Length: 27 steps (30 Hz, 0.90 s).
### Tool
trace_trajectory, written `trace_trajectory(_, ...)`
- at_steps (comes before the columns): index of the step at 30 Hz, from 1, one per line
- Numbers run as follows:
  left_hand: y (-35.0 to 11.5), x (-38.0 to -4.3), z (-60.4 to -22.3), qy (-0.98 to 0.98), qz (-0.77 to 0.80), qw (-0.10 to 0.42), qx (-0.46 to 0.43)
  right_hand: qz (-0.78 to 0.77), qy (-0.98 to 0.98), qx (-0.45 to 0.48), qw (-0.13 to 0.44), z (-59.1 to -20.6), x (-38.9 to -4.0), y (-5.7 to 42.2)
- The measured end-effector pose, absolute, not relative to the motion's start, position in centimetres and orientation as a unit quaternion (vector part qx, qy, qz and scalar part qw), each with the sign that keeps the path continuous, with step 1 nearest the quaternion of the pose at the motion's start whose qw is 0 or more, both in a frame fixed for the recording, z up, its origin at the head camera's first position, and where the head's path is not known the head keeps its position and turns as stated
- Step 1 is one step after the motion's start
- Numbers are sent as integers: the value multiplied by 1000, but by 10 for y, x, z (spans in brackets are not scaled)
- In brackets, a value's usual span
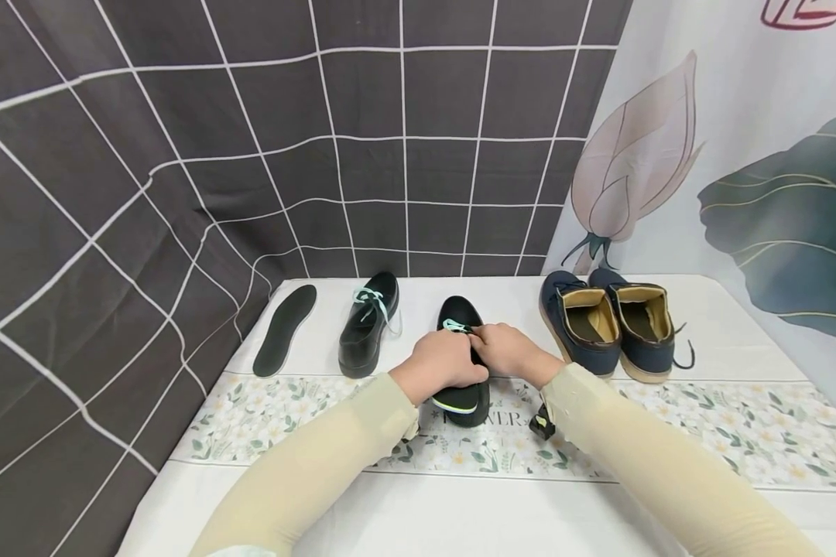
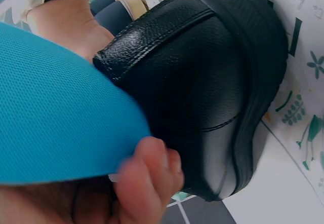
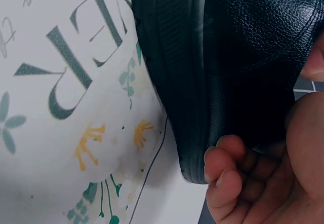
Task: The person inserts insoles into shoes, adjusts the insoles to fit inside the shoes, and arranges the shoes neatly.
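Note:
A black lace-up shoe [image 1: 460,309] with mint laces stands on the table, toe pointing away from me. My left hand [image 1: 446,360] grips an insole [image 1: 457,400], black on top, whose bright blue underside shows in the left wrist view [image 2: 66,112]. The insole slants over the shoe's opening, its rear end sticking out above the heel; its front end is hidden. With curled fingers my right hand [image 1: 508,350] holds the shoe's right side near the laces. In the right wrist view, those fingers [image 3: 225,183] lie against the leather upper [image 3: 248,46].
A matching black shoe [image 1: 368,329] stands to the left, and a loose black insole [image 1: 284,331] lies farther left. On the right is a pair of navy shoes [image 1: 595,357] with tan linings. A floral band [image 1: 272,418] crosses the white table; a dark grid curtain [image 1: 362,170] hangs behind.

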<state>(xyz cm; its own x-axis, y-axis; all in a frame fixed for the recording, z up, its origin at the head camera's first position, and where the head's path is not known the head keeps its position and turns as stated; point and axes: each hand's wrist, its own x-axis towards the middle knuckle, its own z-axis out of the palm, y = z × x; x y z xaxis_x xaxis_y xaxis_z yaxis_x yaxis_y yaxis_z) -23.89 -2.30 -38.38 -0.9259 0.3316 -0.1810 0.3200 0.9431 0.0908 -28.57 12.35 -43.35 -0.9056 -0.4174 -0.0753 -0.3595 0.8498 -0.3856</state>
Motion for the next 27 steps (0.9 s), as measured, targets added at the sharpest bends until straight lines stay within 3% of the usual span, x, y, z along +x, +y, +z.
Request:
trace_trajectory(13, -25, -220, -364, 970, -43, 181, 155, -165, 959, -223, 63, -436, -286, 124)
trace_trajectory(27, -27, -220, -366, 968, -27, 156, 197, -159, 961, -217, 64, -435, -286, 122)
